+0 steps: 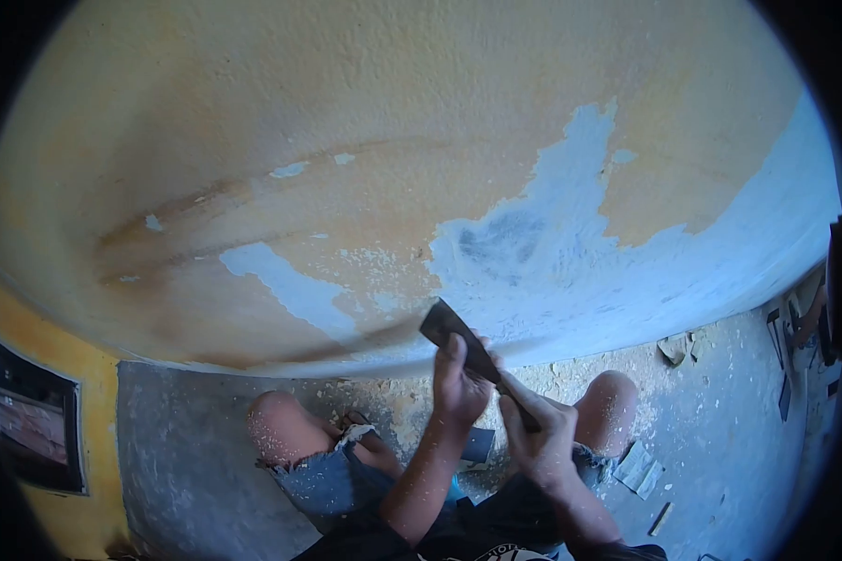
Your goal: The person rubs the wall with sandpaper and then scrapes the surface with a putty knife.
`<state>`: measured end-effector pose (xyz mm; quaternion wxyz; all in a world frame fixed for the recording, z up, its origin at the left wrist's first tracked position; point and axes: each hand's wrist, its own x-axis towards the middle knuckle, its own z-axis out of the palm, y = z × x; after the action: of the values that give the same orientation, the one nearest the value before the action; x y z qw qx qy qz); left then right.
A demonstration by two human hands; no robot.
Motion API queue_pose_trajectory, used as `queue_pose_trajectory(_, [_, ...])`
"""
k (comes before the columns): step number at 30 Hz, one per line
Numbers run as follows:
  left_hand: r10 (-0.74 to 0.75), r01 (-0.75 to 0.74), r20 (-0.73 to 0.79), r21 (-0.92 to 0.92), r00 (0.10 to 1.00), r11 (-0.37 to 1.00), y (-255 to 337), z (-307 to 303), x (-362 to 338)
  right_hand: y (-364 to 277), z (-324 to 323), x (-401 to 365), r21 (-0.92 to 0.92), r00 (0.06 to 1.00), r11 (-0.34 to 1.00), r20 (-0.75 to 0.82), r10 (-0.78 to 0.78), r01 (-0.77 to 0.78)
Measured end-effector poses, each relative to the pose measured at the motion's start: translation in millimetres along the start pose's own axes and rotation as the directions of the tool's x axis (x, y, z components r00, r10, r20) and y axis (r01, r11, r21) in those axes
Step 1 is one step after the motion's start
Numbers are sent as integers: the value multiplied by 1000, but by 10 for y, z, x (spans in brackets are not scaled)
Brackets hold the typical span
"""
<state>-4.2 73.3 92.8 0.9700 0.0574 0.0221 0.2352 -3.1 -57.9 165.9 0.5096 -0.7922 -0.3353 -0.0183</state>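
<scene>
A dark flat-bladed scraper [478, 357] slants up and to the left, its broad end at the edge of the peeling paint on the wall [346, 84]. My left hand [461, 385] is closed around the blade part, thumb laid along it. Lower down, my right hand [544, 438] grips the handle. Yellowish paint covers much of the wall, and a large bare pale-blue patch [571, 187] shows beside the blade. A smaller bare strip [295, 290] lies to the left. Whether the blade edge touches the wall is hard to tell.
Paint flakes [571, 374] litter the floor along the wall's foot. Between my knees lies a dark square piece [479, 445]. To the right are a folded sheet [639, 469] and a small stick [661, 519]. A dark-framed opening [33, 416] is at the left.
</scene>
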Motion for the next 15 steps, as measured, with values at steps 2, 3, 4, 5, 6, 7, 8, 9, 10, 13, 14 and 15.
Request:
queue_pose_trajectory(2, [-3, 3, 37, 5, 999, 1000, 65, -92, 18, -64, 63, -9, -8, 997, 998, 42, 58, -58])
queue_pose_trajectory(3, [-3, 2, 75, 14, 997, 1000, 115, -133, 33, -103, 33, 9, -9, 995, 997, 68, 75, -74])
queue_pose_trajectory(4, [1, -2, 69, 17, 998, 1000, 106, -124, 20, -65, 8, 1, -5, 994, 997, 74, 77, -77])
queue_pose_trajectory(5, [-20, 20, 67, 14, 998, 1000, 42, -102, -4, -21, -40, -28, 1, 997, 999, 59, 53, -53])
queue_pose_trajectory(6, [-43, 43, 78, 11, 996, 999, -8, -56, 14, 10, -59, -20, 4, 999, 1000, 35, 19, -19])
queue_pose_trajectory(7, [-24, 24, 58, 15, 998, 1000, -34, -11, 13, 26, -52, -2, 8, 1000, 1000, -5, 1, -1])
queue_pose_trajectory(8, [-23, 22, 60, 9, 998, 1000, -34, -12, 17, 6, -35, -13, 2, 1000, 1000, -3, -2, 2])
queue_pose_trajectory(9, [-13, 11, 45, 33, 999, 999, -13, -29, 12, -36, 9, -43, 3, 998, 998, -6, 57, -57])
queue_pose_trajectory(10, [0, -2, 38, 61, 999, 998, 23, -44, 38, -53, 42, -41, 8, 994, 994, -13, 109, -109])
queue_pose_trajectory(13, [-49, 47, 91, 27, 995, 999, 11, -33, -63, -93, -37, -101, 11, 998, 998, -14, 61, -60])
queue_pose_trajectory(14, [-53, 51, 97, 13, 994, 999, 1, 35, -67, -98, -79, -88, 19, 999, 1000, -34, -11, 11])
queue_pose_trajectory(15, [-63, 55, 103, 83, 993, 995, -44, 116, -82, -77, -142, -120, -6, 999, 1000, -23, 22, -22])
